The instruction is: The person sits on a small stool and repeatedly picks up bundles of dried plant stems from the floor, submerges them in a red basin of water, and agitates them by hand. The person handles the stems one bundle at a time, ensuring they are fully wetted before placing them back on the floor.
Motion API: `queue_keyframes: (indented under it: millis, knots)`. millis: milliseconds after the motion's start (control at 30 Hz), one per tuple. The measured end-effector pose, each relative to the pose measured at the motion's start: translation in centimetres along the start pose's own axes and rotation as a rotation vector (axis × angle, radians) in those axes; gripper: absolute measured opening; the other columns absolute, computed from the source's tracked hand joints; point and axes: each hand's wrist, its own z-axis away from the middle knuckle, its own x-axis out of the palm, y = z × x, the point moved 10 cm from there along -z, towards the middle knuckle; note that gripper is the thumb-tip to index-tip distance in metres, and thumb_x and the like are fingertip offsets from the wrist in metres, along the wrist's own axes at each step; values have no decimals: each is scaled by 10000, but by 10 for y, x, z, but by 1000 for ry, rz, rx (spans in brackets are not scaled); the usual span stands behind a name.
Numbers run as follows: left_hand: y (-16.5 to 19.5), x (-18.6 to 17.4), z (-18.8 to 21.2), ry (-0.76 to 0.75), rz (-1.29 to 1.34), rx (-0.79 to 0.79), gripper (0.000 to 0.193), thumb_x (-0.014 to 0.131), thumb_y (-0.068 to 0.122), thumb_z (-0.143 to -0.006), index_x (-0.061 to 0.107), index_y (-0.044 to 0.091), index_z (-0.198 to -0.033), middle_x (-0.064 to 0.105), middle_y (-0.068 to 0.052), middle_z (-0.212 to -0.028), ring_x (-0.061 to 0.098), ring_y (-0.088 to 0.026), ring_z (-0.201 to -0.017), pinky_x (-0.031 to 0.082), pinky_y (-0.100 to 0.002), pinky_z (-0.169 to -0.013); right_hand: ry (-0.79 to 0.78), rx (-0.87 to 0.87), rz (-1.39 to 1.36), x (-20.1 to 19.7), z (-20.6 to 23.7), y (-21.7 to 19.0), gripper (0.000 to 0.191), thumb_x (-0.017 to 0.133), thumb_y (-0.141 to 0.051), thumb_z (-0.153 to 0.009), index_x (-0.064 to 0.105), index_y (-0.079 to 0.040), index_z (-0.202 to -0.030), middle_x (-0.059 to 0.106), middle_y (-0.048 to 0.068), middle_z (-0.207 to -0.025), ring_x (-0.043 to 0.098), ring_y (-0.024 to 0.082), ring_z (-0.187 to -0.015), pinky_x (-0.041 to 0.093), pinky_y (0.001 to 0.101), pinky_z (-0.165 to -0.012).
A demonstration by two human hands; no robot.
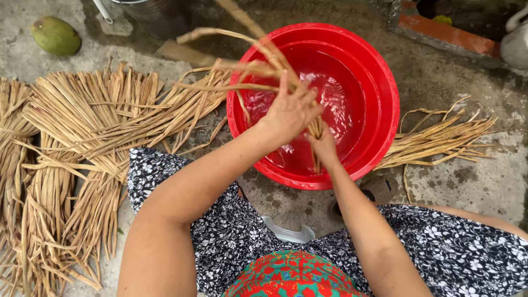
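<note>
A large red plastic basin with water in it stands on the concrete in front of me. Over it, my left hand grips a bundle of dried tan straw strips whose ends fan out up and to the left. My right hand sits lower, closed around the bundle's lower end where it dips toward the water. Both forearms reach in from my lap.
A big heap of dried straw strips lies on the ground at left. A smaller bunch lies right of the basin. A green coconut rests top left, a metal pot behind, a brick edge top right.
</note>
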Motion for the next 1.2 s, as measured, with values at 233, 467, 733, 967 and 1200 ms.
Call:
queue_keyframes:
  millis: [233,467,733,967,1200]
  knots:
    - [-94,64,44,-411,316,-433,513,688,177,-873,616,193,-1381,653,-114,-1295,608,-273,-1255,406,-600,-1096,143,493,153,-62,-15,79,739,806,-180,-873,410,-36,-1481,669,191,-1286,678,303,-1114,552,417,-963]
    - [-116,118,81,-723,289,-517,517,688,416,-959,586,132,-1378,628,-162,-1299,627,-329,-1211,533,-492,-1004,-18,251,542,22,-19,44,782,684,-15,-862,293,-55,-1538,628,244,-1194,672,363,-1033,579,476,-862]
    - [-92,144,98,-838,436,-438,613,658,428,-953,482,197,-1492,590,-138,-1411,578,-296,-1307,469,-474,-1093,-387,733,514,-3,-19,120,584,655,-379,-1007,527,46,-1386,713,301,-977,641,322,-555,523,451,-444]
    - [-61,219,123,-863,568,-444,582,667,468,-928,562,196,-1431,612,-152,-1406,586,-313,-1298,484,-461,-1072,69,-353,633,-6,-21,22,631,679,-22,-738,542,0,-1354,716,262,-1083,689,367,-724,582,497,-532]
    - [21,285,136,-864,1039,-673,767,572,699,-978,556,109,-1467,547,-186,-1507,509,-341,-1402,422,-464,-1152,-359,505,-354,65,-5,55,151,651,-37,-919,569,-32,-1045,652,120,-793,637,205,-609,546,359,-525]
